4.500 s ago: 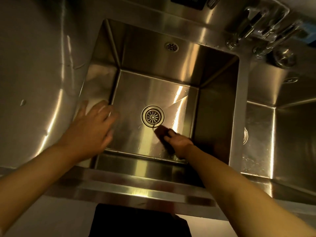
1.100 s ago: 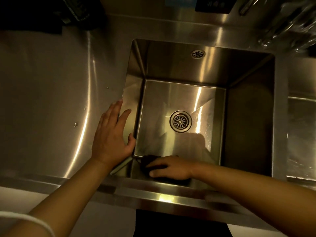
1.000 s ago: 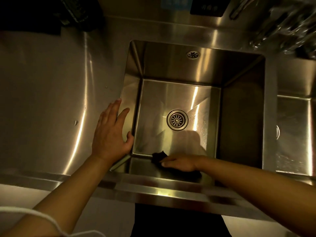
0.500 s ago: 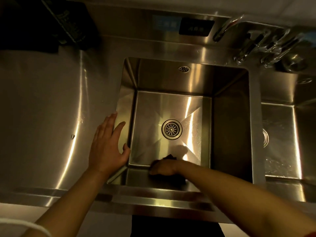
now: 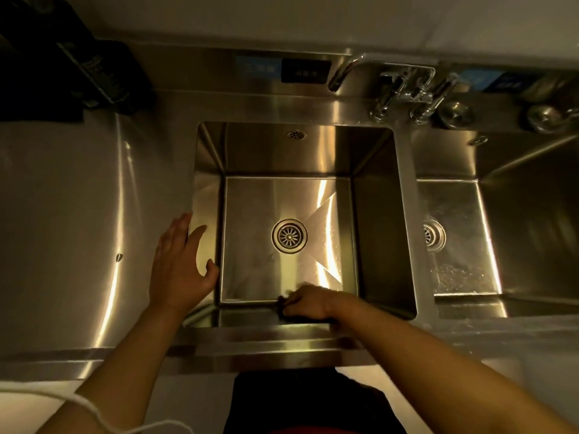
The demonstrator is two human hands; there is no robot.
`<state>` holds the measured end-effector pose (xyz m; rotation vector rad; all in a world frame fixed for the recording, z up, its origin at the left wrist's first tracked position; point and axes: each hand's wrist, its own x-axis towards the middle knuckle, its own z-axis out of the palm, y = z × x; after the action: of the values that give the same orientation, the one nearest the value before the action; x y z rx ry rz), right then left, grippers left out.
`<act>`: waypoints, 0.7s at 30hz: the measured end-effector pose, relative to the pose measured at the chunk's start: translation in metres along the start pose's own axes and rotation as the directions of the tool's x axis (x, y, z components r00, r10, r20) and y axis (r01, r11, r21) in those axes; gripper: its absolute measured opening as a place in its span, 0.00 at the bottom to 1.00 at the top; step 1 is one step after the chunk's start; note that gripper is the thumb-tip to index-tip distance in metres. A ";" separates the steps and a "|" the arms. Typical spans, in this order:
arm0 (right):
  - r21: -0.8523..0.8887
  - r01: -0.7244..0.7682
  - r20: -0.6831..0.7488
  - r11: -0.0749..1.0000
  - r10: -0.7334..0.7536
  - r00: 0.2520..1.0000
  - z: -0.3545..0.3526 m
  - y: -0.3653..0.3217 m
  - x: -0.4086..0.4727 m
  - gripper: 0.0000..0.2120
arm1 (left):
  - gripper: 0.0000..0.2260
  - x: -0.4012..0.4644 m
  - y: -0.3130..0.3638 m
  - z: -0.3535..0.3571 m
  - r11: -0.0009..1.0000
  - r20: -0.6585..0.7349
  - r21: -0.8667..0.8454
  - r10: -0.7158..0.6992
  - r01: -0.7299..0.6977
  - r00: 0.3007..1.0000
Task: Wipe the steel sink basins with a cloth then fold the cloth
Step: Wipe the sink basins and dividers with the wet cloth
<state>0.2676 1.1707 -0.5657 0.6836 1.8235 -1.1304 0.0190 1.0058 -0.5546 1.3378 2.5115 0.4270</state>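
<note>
I see the steel bench (image 5: 72, 214) spread wide on the left, and sunk into it the left sink basin (image 5: 372, 214), with a second basin (image 5: 513, 220) to its right across a steel divider. Taps (image 5: 404, 89) stand behind them. My left hand (image 5: 178, 267) lies flat and relaxed on the bench at the left basin's rim, thumb over the edge. My right hand (image 5: 308, 302) is down in the left basin at its near edge, fingers curled, pressing the dark cloth (image 5: 283, 306) against the floor. The round drain (image 5: 289, 235) sits mid-floor.
</note>
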 end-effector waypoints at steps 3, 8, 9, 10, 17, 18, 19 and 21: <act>-0.062 -0.221 -0.024 0.973 0.220 0.975 -0.008 0.050 -0.022 0.20 | 0.33 -0.002 0.000 0.001 1.000 0.005 0.000 0.011 -0.011 1.000; 0.071 -0.252 -0.263 0.965 0.262 0.929 -0.006 0.092 -0.053 0.15 | 0.32 -0.002 -0.003 0.004 0.999 0.003 0.018 0.033 -0.033 0.999; 0.115 -0.209 -0.328 0.971 0.236 0.915 -0.003 0.091 -0.060 0.13 | 0.33 -0.001 -0.003 0.003 0.999 0.007 0.023 0.037 -0.037 0.999; 0.154 -0.162 -0.395 0.975 0.211 0.894 -0.001 0.089 -0.066 0.13 | 0.33 -0.002 -0.002 0.002 0.999 0.015 0.027 0.042 -0.042 0.999; 0.242 0.104 -0.742 0.965 0.116 0.661 -0.003 0.068 -0.118 0.16 | 0.31 -0.007 0.017 -0.008 0.999 0.048 0.005 0.041 -0.041 0.998; 0.261 0.123 -0.768 0.957 0.130 0.627 -0.005 0.065 -0.125 0.17 | 0.31 -0.009 0.026 -0.010 0.999 0.059 -0.025 0.036 -0.035 0.998; 0.284 0.139 -0.791 0.949 0.150 0.593 -0.006 0.062 -0.132 0.18 | 0.31 -0.012 0.036 -0.011 0.998 0.077 -0.052 0.044 -0.040 0.996; 0.300 0.184 -0.837 0.936 0.166 0.521 -0.009 0.058 -0.145 0.20 | 0.30 -0.019 0.057 -0.012 0.992 0.109 -0.097 0.085 -0.075 0.990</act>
<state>0.3790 1.2030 -0.4615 1.7064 2.4369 -1.2443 0.0681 1.0183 -0.5204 1.3902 2.3237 0.4648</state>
